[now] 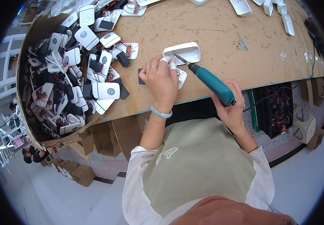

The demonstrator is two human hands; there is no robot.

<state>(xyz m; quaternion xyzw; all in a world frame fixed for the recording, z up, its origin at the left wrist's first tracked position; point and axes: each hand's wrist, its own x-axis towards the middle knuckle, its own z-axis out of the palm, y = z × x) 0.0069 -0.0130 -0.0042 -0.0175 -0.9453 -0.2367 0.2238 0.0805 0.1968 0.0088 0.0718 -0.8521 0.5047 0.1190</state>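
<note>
My right hand (229, 103) is wrapped round the rear end of a teal electric screwdriver (212, 81). The tool slants to the upper left, its thin metal tip reaching into a white plastic housing (187, 50) by my left fingertips. My left hand (161, 80), with white wraps on two fingers, is closed at the near left edge of this hollow housing and steadies it. A thin red wire shows at the fingertips; the exact spot under the tip is hidden. Beneath the left fingers lies another white part (182, 79), and a black block (142, 76) sits beside the hand.
On the left, a large cardboard box (28, 116) holds a heap of white devices with black blocks and red wires. White shells (241, 6) lie at the table's far right. A black cord (278, 90) runs along the right; a black crate (272, 112) and plastic stool (304, 125) stand below.
</note>
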